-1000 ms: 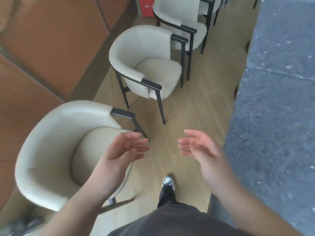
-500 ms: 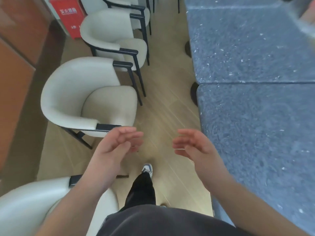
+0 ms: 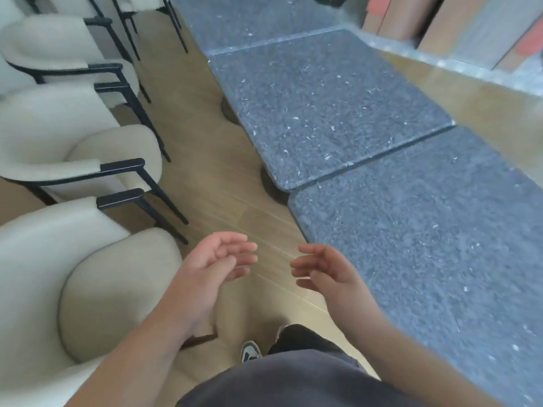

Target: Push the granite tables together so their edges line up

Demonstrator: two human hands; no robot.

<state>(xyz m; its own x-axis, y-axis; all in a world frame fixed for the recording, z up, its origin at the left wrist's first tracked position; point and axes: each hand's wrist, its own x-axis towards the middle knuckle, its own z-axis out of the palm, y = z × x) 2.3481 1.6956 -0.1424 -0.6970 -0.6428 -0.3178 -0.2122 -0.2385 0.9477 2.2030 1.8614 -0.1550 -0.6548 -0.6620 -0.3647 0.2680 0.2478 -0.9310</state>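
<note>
Three dark speckled granite tables stand in a row on my right. The near table (image 3: 426, 248) sits offset to the right of the middle table (image 3: 320, 110), with a narrow dark gap between them, so their left edges do not line up. A far table (image 3: 244, 22) butts against the middle one. My left hand (image 3: 214, 268) and my right hand (image 3: 326, 271) hover over the wooden floor, palms facing each other, fingers apart and empty. My right hand is just left of the near table's corner, not touching it.
Several cream armchairs with black frames (image 3: 79, 160) line the left side, the nearest (image 3: 73, 283) right beside my left arm. A wooden aisle (image 3: 205, 171) runs between chairs and tables. Round table bases (image 3: 270, 186) show under the edges. My shoe (image 3: 249, 351) is below.
The view has swung to the right and moved forward along the aisle, bringing the offset seam between two tables into sight. Both hands stay raised and empty in the same pose.
</note>
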